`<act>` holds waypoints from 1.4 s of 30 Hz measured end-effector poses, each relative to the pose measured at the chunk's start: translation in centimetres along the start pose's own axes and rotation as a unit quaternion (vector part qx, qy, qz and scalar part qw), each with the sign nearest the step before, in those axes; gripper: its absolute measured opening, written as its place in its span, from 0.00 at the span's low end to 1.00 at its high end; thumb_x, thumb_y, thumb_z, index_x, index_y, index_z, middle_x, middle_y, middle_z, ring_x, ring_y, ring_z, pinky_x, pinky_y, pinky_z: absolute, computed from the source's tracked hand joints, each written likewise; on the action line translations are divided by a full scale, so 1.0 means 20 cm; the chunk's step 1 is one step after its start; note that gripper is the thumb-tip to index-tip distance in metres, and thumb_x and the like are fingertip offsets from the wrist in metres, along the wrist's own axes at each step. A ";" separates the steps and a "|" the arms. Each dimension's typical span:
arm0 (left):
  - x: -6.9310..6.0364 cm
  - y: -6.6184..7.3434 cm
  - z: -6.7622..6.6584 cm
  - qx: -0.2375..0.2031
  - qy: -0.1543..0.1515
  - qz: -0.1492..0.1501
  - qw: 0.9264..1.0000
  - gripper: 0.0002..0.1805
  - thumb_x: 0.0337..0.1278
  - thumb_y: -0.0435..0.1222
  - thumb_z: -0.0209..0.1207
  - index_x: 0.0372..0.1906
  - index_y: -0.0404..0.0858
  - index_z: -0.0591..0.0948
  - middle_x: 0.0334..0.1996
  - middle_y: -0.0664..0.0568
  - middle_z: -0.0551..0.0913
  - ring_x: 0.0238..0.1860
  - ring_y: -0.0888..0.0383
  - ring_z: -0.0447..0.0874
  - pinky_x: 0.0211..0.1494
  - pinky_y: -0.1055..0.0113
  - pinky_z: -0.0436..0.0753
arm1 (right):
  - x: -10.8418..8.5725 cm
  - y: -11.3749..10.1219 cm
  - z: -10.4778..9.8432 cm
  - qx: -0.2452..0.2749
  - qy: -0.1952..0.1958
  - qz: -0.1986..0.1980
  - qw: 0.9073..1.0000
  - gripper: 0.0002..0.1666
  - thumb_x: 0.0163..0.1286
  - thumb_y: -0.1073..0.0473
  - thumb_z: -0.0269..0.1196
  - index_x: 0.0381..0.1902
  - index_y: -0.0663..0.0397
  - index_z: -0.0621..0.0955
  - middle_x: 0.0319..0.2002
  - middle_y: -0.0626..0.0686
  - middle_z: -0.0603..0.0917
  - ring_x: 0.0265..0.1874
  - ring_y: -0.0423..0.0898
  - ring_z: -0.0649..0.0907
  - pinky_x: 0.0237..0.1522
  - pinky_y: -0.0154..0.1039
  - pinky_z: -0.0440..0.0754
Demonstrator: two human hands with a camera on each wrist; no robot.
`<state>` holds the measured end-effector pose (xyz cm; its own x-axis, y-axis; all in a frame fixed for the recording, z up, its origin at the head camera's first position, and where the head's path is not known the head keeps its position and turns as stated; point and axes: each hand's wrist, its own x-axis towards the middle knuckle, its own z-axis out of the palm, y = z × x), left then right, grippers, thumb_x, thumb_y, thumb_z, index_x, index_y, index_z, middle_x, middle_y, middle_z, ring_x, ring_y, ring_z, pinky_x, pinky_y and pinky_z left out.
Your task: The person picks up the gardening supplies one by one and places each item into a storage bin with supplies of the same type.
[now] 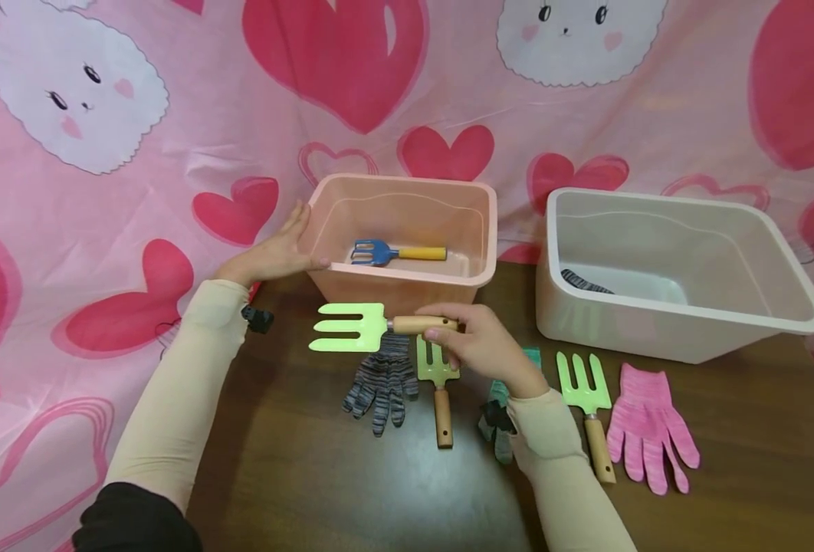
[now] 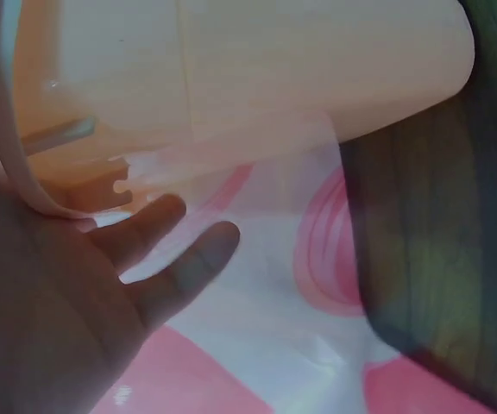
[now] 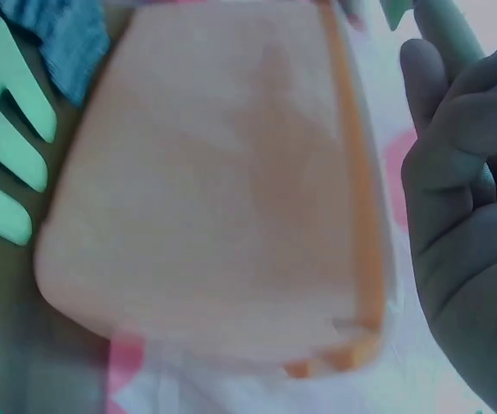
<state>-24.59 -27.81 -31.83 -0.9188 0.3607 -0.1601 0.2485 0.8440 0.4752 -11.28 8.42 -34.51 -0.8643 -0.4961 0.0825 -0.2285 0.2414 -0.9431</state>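
My right hand [image 1: 483,341] grips the wooden handle of a light-green hand fork [image 1: 352,326], held level in front of the pink bin [image 1: 407,285] with its tines pointing left. My left hand [image 1: 276,249] rests against the left end of that bin, its thumb at the front rim; the left wrist view shows straight fingers [image 2: 188,267] beside the outer wall. Inside the bin lies a blue hand fork with a yellow handle [image 1: 421,253]. A striped grey glove [image 1: 382,383] and a second green hand fork [image 1: 443,406] lie on the table below the held fork.
At the right stands a larger white bin [image 1: 621,326] with a dark striped piece [image 1: 582,282] inside. Another green hand fork [image 1: 589,406], a pink glove [image 1: 648,429] and a teal-grey glove [image 1: 502,445], partly hidden by my right arm, lie on the brown table [image 1: 352,491].
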 end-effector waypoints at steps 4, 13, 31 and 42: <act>0.00 -0.01 -0.01 -0.019 0.006 0.010 1.000 0.66 0.56 0.60 0.64 0.80 0.40 0.31 0.81 0.45 0.28 0.80 0.44 0.31 0.73 0.37 0.55 | -0.01 -0.05 -0.13 0.011 0.022 -0.011 1.000 0.16 0.73 0.63 0.64 0.57 0.59 0.83 0.23 0.56 0.79 0.14 0.51 0.77 0.17 0.40 0.75; -0.01 -0.02 0.03 -0.021 0.018 -0.005 1.000 0.68 0.53 0.63 0.65 0.81 0.42 0.31 0.81 0.45 0.28 0.79 0.42 0.33 0.72 0.37 0.57 | 0.08 -0.04 -0.32 0.052 0.131 -0.039 0.989 0.19 0.76 0.64 0.61 0.61 0.65 0.79 0.39 0.68 0.83 0.14 0.45 0.77 0.18 0.36 0.77; 0.00 -0.03 0.03 -0.017 0.016 -0.009 1.000 0.67 0.54 0.64 0.64 0.81 0.41 0.32 0.81 0.44 0.33 0.79 0.42 0.35 0.73 0.37 0.55 | 0.37 -0.04 -0.46 0.020 0.187 -0.033 0.982 0.17 0.77 0.62 0.60 0.59 0.65 0.80 0.33 0.56 0.82 0.13 0.41 0.75 0.16 0.33 0.75; 0.02 -0.03 0.00 -0.006 0.016 0.006 1.000 0.65 0.56 0.63 0.63 0.81 0.38 0.35 0.81 0.43 0.33 0.80 0.42 0.34 0.75 0.39 0.53 | 0.51 0.03 -0.44 0.004 0.176 -0.016 0.984 0.18 0.78 0.60 0.59 0.60 0.61 0.79 0.39 0.66 0.80 0.14 0.42 0.73 0.17 0.31 0.73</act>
<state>-25.12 -28.15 -32.15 -0.9249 0.3583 -0.1269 0.2565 0.8347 0.4873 -24.13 10.81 -31.37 -0.9588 -0.1832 0.2171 -0.2555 0.2223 -0.9409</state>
